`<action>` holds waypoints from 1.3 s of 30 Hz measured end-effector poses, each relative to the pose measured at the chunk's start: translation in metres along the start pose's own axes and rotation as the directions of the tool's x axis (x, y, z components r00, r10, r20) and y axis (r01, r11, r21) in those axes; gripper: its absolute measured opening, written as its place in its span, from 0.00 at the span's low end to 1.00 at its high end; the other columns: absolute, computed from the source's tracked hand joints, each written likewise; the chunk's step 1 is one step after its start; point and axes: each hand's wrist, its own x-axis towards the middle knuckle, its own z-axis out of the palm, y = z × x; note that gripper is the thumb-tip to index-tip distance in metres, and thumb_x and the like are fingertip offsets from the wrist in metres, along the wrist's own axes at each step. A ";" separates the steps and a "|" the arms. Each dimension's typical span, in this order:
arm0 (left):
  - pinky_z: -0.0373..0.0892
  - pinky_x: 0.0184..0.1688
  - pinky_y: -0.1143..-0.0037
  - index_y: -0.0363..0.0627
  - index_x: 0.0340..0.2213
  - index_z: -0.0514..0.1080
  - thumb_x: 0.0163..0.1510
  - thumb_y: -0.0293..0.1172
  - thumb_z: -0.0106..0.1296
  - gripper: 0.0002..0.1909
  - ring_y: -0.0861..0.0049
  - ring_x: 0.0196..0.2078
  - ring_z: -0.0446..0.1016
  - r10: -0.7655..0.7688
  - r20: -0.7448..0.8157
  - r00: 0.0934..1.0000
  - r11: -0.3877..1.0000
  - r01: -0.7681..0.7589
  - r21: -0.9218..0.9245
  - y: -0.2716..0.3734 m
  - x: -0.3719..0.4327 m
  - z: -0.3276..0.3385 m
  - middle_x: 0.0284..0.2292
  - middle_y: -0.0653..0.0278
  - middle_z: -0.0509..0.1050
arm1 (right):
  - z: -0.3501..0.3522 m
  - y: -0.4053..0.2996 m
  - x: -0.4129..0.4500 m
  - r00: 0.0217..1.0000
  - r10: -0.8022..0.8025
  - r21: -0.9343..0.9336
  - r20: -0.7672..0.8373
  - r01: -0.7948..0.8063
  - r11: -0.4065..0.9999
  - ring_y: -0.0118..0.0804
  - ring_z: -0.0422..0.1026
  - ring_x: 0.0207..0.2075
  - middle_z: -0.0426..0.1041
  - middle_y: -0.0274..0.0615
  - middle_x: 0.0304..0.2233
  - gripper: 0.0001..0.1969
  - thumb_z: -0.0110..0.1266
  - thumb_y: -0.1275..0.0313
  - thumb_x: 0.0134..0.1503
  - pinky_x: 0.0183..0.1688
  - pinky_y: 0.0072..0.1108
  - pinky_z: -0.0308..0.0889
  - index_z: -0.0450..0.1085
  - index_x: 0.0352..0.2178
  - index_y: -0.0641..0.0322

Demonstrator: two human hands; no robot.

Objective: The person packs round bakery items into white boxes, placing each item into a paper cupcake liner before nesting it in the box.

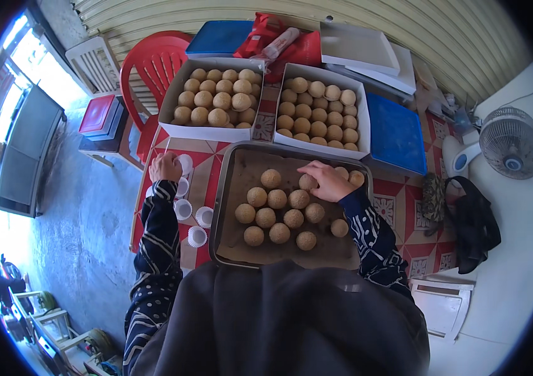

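A metal baking tray (215, 221) lined with brown paper lies before me, bearing several round sesame-coated balls (277, 199). My right hand (328, 182) reaches over its far right part, with thumb and fingers around one sesame ball (307, 182) that still sits at tray level. Left of the tray, my left hand (165, 168) is at the table's edge, its fingers curled beside white fluted paper cups (184, 164). Whether it pinches a cup is hidden by the back of the hand. More paper cups (183, 209) stand loose nearer to me.
Behind the tray are two white boxes, left (210, 134) and right (318, 146), filled with rows of balls. Blue lids (396, 134), a red bag (304, 47) and box lids (358, 47) surround them. A red chair (153, 61) stands left, a fan (511, 143) right.
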 end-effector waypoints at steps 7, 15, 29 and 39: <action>0.72 0.33 0.63 0.34 0.37 0.60 0.48 0.27 0.38 0.14 0.55 0.34 0.72 0.051 0.383 0.922 -0.387 0.372 -0.844 0.074 -0.035 -0.039 0.34 0.46 0.68 | 0.002 0.010 -0.003 0.996 0.082 0.013 0.030 -0.082 0.997 0.43 0.67 0.40 0.67 0.43 0.38 0.25 0.57 0.78 0.35 0.43 0.26 0.64 0.66 0.40 0.60; 0.72 0.37 0.65 0.33 0.38 0.59 0.50 0.26 0.35 0.14 0.61 0.38 0.71 0.339 0.601 0.724 -0.407 0.689 -0.600 0.166 -0.077 -0.032 0.36 0.50 0.68 | -0.017 -0.041 -0.004 0.988 -0.008 0.499 -0.152 0.083 0.863 0.31 0.68 0.39 0.69 0.42 0.35 0.24 0.61 0.72 0.38 0.42 0.21 0.63 0.63 0.39 0.65; 0.69 0.35 0.76 0.31 0.36 0.65 0.54 0.28 0.33 0.14 0.73 0.33 0.71 0.400 0.515 0.758 -0.444 0.652 -0.615 0.182 -0.082 -0.017 0.33 0.57 0.69 | 0.000 -0.085 0.019 0.911 -0.327 -0.191 -0.252 0.285 0.939 0.47 0.67 0.38 0.66 0.47 0.35 0.21 0.55 0.75 0.38 0.40 0.30 0.65 0.64 0.38 0.64; 0.65 0.35 0.79 0.42 0.45 0.63 0.52 0.36 0.42 0.19 0.79 0.37 0.68 0.328 0.493 0.806 -0.415 0.592 -0.691 0.145 -0.067 -0.048 0.36 0.64 0.69 | -0.048 -0.036 0.078 0.934 -0.103 0.031 -0.341 0.121 0.992 0.47 0.69 0.37 0.69 0.50 0.33 0.24 0.61 0.70 0.34 0.39 0.29 0.65 0.64 0.36 0.63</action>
